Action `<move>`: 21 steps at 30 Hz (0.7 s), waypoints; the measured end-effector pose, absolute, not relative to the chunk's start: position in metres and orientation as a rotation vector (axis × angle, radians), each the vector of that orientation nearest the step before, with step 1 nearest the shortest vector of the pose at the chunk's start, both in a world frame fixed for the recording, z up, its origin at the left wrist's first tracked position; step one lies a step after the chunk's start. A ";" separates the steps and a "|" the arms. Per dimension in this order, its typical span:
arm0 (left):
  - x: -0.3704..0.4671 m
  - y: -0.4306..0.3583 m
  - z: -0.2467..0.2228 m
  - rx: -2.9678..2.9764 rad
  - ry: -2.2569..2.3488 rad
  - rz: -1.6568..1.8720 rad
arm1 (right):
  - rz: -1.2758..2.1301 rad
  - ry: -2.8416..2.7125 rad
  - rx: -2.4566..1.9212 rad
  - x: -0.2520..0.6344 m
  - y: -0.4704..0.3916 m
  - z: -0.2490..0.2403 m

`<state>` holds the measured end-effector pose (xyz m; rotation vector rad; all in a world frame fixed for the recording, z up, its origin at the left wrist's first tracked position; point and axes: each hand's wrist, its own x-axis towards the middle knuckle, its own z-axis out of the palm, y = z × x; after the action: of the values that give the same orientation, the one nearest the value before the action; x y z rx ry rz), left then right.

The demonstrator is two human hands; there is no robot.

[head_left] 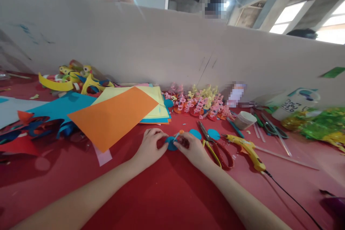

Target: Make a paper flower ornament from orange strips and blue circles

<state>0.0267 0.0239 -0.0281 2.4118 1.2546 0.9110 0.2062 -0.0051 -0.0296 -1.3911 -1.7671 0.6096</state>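
Observation:
A small blue paper disc [171, 144] is between my two hands, just above the red table. My left hand [152, 147] pinches its left edge with thumb and fingertips. At the disc's right side my right hand [192, 148] is closed, its fingertips around a small piece with a pale blue strip [176, 136] and an orange end [181, 131]. The exact join between strip and disc is too small to make out. Scissors [212, 143] lie right of my right hand, near another blue paper disc [214, 134]. Beyond them rests a yellow glue gun [248, 151].
Orange card [115, 116] tops a stack of coloured sheets on the left. Pink and yellow paper curls [199, 102] crowd the back, before a pale partition [161, 43]. A white tub [245, 119], glue sticks [280, 140] and the glue gun's cord [291, 196] occupy the right.

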 end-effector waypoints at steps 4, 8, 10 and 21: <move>0.026 0.024 -0.030 2.405 1.256 0.929 | 0.568 -1.804 -1.316 0.207 -0.002 -0.031; 0.026 0.025 -0.031 2.389 1.271 0.970 | 0.490 -1.766 -1.302 0.208 0.005 -0.030; 0.026 0.026 -0.032 2.381 1.282 0.973 | 0.445 -1.760 -1.307 0.210 0.009 -0.030; 0.027 0.025 -0.029 2.372 1.298 0.929 | 0.391 -1.817 -1.477 0.214 0.017 -0.033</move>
<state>0.0269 0.0249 -0.0285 2.3719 1.2977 0.9291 0.2140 0.0172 -0.0332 -1.4771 -1.8166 0.3913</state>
